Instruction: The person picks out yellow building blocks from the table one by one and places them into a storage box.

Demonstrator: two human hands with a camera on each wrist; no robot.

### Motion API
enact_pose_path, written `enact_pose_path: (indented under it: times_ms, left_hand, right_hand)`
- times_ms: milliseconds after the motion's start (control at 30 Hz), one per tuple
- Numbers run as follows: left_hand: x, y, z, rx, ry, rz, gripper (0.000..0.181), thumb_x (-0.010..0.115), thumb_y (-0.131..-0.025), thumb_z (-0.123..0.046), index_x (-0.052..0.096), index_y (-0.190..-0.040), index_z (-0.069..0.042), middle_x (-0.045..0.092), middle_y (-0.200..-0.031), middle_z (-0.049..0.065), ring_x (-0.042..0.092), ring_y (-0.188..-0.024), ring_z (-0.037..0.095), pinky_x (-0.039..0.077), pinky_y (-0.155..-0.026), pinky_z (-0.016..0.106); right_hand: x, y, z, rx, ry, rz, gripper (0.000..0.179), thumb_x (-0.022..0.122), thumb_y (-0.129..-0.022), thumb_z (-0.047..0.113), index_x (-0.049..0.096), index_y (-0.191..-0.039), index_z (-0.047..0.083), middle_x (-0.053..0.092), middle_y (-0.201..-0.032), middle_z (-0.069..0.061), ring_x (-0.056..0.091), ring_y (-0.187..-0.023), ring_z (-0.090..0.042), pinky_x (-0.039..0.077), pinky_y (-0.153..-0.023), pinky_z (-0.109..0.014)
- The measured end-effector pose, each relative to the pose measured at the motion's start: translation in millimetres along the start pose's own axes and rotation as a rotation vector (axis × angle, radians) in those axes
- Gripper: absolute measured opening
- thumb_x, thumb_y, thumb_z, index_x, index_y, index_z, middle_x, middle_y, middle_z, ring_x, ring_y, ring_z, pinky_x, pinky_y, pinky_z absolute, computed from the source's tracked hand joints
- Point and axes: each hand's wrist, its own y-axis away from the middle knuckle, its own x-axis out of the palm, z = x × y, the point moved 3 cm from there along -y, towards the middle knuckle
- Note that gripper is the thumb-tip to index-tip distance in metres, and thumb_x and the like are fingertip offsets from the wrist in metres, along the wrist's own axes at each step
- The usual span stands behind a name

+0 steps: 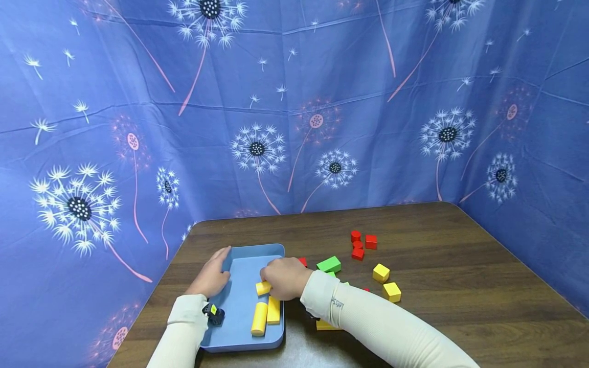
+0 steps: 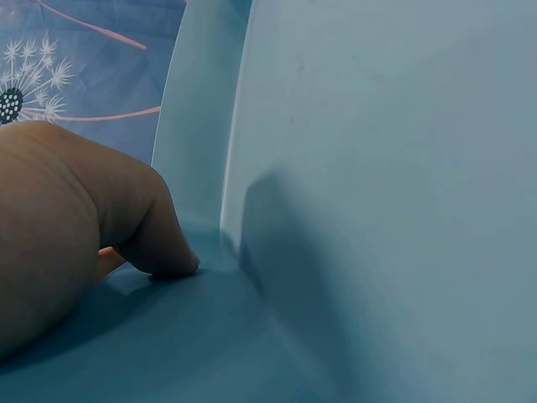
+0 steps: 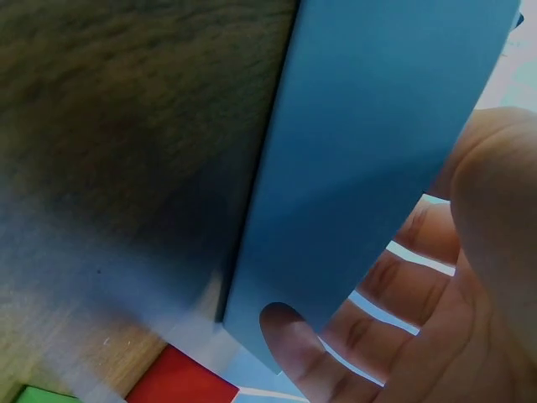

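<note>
A blue tray (image 1: 243, 341) lies at the left of the wooden table. My left hand (image 1: 209, 273) grips its left wall; in the left wrist view the thumb (image 2: 143, 197) bends over the rim and presses on the inner side. My right hand (image 1: 286, 278) reaches over the right wall with curled fingers and pinches a short yellow block (image 1: 263, 288) inside the tray. Below it lie a yellow cylinder (image 1: 259, 319) and a long yellow block (image 1: 273, 311), side by side. In the right wrist view one finger (image 3: 289, 336) overlaps the tray's wall, and the short block is hidden.
Right of the tray are a green block (image 1: 329, 264), yellow cubes (image 1: 381, 273) and several red blocks (image 1: 370, 242). My right forearm (image 1: 391, 319) partly covers more blocks, including a yellow one (image 1: 324, 325). A blue dandelion-print cloth (image 1: 294, 153) hangs behind the table.
</note>
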Motion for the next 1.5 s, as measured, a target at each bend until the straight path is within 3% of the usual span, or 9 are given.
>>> enact_pose_path:
  times_ms: [900, 1233, 1500]
  left_hand:
    - [1.6, -0.2, 0.9, 0.002, 0.008, 0.007, 0.074, 0.053, -0.095, -0.001, 0.024, -0.163, -0.001, 0.025, -0.168, 0.023, 0.026, -0.154, 0.045, 0.025, -0.125, 0.062]
    - [2.0, -0.4, 3.3, 0.001, 0.012, 0.006, 0.074, 0.054, -0.095, 0.0, 0.025, -0.163, 0.0, 0.026, -0.168, 0.024, 0.027, -0.154, 0.045, 0.025, -0.125, 0.061]
    - [0.9, -0.5, 1.9, 0.018, -0.005, -0.01, 0.074, 0.054, -0.093, 0.0, 0.026, -0.162, 0.002, 0.028, -0.166, 0.025, 0.028, -0.153, 0.046, 0.026, -0.125, 0.061]
  right_hand:
    - [-6, 2.8, -5, -0.025, 0.003, -0.024, 0.02, 0.079, -0.087, 0.028, 0.077, -0.106, 0.025, 0.068, -0.09, 0.01, 0.054, -0.073, -0.006, 0.051, -0.06, -0.022]
    - [-21, 18.9, -9, -0.043, -0.04, -0.094, 0.024, 0.077, -0.09, 0.027, 0.078, -0.113, 0.023, 0.071, -0.102, 0.008, 0.058, -0.081, -0.006, 0.052, -0.061, -0.022]
    - [-35, 44.2, -17, -0.051, -0.084, -0.178, 0.021, 0.075, -0.09, 0.023, 0.079, -0.111, 0.021, 0.072, -0.102, 0.006, 0.061, -0.086, -0.008, 0.053, -0.063, -0.022]
